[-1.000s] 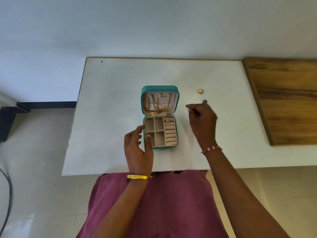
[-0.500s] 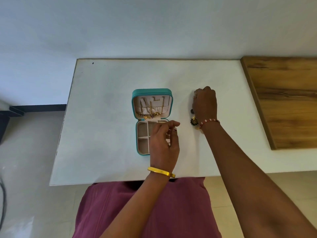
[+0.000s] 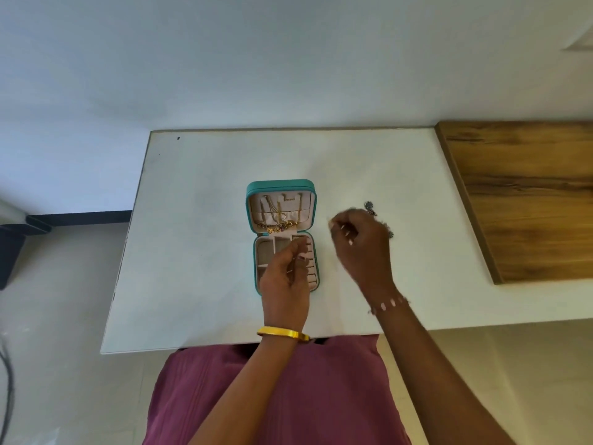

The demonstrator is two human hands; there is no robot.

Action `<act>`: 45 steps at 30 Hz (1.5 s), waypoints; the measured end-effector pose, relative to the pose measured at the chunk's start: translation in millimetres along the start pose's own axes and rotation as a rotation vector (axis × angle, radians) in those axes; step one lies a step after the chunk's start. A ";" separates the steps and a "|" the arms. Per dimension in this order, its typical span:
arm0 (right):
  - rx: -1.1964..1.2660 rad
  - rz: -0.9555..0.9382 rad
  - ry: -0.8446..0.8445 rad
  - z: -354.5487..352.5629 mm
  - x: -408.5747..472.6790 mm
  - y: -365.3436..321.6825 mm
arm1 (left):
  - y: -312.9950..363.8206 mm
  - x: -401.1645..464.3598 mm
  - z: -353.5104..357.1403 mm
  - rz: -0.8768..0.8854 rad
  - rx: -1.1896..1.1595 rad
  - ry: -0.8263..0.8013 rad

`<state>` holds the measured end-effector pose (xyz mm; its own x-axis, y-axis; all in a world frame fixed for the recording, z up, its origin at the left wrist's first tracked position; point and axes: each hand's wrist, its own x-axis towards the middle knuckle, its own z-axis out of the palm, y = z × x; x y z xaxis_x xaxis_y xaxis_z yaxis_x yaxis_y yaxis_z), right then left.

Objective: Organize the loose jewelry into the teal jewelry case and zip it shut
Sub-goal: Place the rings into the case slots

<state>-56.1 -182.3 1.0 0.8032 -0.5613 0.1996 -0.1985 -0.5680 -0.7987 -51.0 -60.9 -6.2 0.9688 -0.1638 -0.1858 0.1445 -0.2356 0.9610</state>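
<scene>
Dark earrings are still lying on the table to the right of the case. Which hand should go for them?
Probably the right hand: it hovers beside the dark earrings, which lie just past its knuckles. The left hand is over the teal case tray, farther off, fingers curled at the ring rolls.

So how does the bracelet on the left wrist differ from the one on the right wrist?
The left wrist bracelet is a solid, smooth yellow-gold bangle; the right wrist bracelet is a thin band with pale pink pieces along it. The bangle is broader and shiny, while the pink one is slimmer and dull. The bangle lies level with the table's near edge; the pink one lies over the white table. Both sit snug at the wrist.
</scene>
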 end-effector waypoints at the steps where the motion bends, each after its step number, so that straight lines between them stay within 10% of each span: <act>1: 0.065 0.029 -0.055 -3.0 -14.5 -8.8 | -2.0 -2.8 -4.8 -0.011 -0.006 -0.016; 7: 0.202 0.190 -0.295 -7.6 -68.1 -37.0 | -5.3 -22.2 -27.1 -0.063 -0.021 -0.064; 24: 0.199 0.234 -0.149 3.7 -60.7 -34.3 | -6.1 -16.6 -31.8 -0.021 0.024 0.076; 29: -0.059 0.119 -0.155 12.5 -37.5 -17.1 | -24.2 -18.3 -46.4 0.248 0.300 0.151; 45: -0.747 -0.367 -0.271 31.5 -23.9 -11.3 | -37.3 -14.0 -43.8 0.148 0.424 0.071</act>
<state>-55.3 -143.5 -12.6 0.9756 -0.1573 0.1532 -0.1412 -0.9838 -0.1107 -61.2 -7.9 -30.4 0.9864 -0.1627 -0.0245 -0.0771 -0.5885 0.8048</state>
